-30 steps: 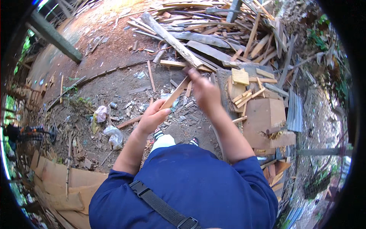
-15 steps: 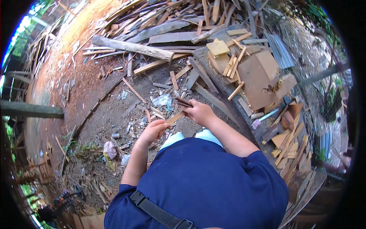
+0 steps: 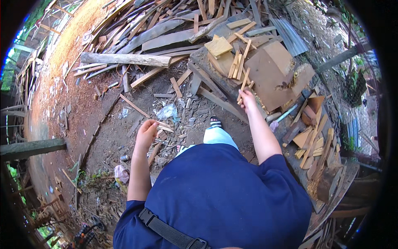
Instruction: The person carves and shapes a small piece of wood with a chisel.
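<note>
My right hand (image 3: pixel 248 101) reaches out to the far right, over the edge of the littered work surface. Its fingers close round a thin pale wooden strip (image 3: pixel 245 80) that points away from me. Other pale wooden sticks (image 3: pixel 235 64) lie just beyond it, beside a yellowish wood block (image 3: pixel 218 46). My left hand (image 3: pixel 146 133) hangs over the ground at the left with its fingers curled in. Whether anything is inside it is hidden. Just beside it, a light brown wooden strip (image 3: pixel 154 152) shows; whether the hand touches it I cannot tell.
A large brown board (image 3: pixel 265 74) lies on the work surface, with wood offcuts (image 3: pixel 311 143) nearer me. Beyond my feet, a thick log (image 3: pixel 124 59) lies before a heap of planks. Clear plastic (image 3: pixel 167 112) and scraps litter the ground. Sawdust spreads at the far left.
My hands have moved apart. The right swung right to the sticks on the work surface; the dark strips it held no longer show. The left moved slightly left, away from the pale strip between them.
</note>
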